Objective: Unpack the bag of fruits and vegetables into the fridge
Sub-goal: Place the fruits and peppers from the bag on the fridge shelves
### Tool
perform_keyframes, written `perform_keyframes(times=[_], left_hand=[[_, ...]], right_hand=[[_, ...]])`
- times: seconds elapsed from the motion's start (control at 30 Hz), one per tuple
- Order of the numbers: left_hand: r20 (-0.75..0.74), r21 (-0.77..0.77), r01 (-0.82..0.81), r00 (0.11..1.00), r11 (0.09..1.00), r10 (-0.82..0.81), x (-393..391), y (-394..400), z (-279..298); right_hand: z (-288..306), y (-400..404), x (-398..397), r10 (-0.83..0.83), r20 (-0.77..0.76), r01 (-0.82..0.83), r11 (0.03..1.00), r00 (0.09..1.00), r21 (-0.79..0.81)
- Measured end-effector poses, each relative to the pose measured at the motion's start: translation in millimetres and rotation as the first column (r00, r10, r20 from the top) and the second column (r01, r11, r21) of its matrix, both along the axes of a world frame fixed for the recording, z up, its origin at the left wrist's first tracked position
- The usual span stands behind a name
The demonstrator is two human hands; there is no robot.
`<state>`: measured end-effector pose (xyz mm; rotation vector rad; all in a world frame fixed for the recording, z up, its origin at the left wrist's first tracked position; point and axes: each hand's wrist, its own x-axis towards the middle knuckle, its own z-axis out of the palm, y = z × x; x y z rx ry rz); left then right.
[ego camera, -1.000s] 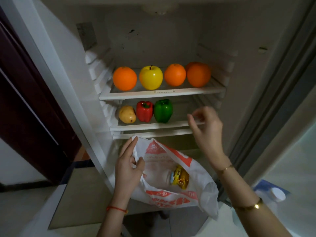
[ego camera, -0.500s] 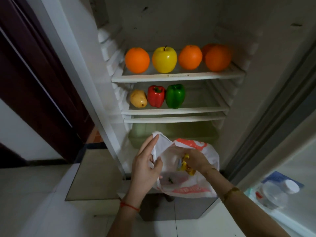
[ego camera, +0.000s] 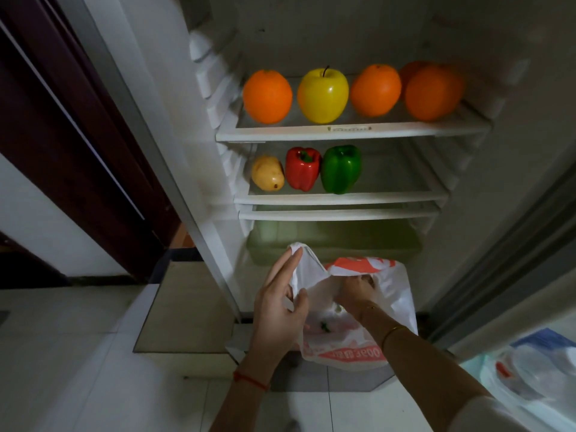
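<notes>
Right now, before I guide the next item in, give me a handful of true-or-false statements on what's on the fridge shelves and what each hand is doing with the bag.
1. The yellow apple sits on the upper shelf among oranges. True.
2. The green pepper is left of the potato. False: it is rightmost, with the red pepper between them.
3. The left hand holds the bag open at its edge. True.
4. The right hand rests on the lower shelf. False: it reaches into the bag.
5. The bag is plain black. False: white with orange print.
</notes>
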<state>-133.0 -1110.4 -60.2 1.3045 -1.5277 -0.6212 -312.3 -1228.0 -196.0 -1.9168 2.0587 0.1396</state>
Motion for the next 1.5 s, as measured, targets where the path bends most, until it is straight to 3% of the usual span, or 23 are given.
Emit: perform_keyframes(times=[0.63,0.73,0.83,0.97,1.17,1.33,1.5], left_hand=[[-0.045,-0.008,0.065,0.997,0.998,-0.065,0.1,-21.9,5.8],[-0.053,-0.022,0.086,0.995,0.996,-0.087,0.5,-21.4,8.7],[-0.043,-0.016,0.096,0.994,0.995,-0.097,-0.6,-22.1,11.2],[-0.040,-0.043,0.143,0.989,0.989,-0.145,-6.0,-24.7,16.9],[-0.066,-0.073,0.239,0.968,0.968,-0.244,-22.1,-28.2,32.8],[-0.041,-0.059,0.350,0.935,0.935,-0.353,-47.2,-28.0,37.3],[-0.034,-0.085,0.411,0.909,0.908,-0.414,-72.7,-27.7,35.7]], right_hand=[[-13.6,2.8,4.5,0.111,-0.149,-0.119,0.992,0.983,-0.046],[-12.7,5.3,2.8,0.068,-0.063,-0.073,0.993,0.996,-0.092],[-0.8,9.2,1.6,-0.028,0.150,0.044,0.993,0.988,-0.108],[31.4,21.6,0.0,-0.138,0.408,0.176,0.983,0.903,-0.057],[88.3,61.6,-17.4,-0.250,0.742,0.386,0.923,0.622,-0.013],[128.6,101.9,-49.6,-0.238,0.878,0.507,0.862,0.416,-0.007],[158.3,153.5,-90.2,-0.244,0.917,0.703,0.709,0.317,-0.055]])
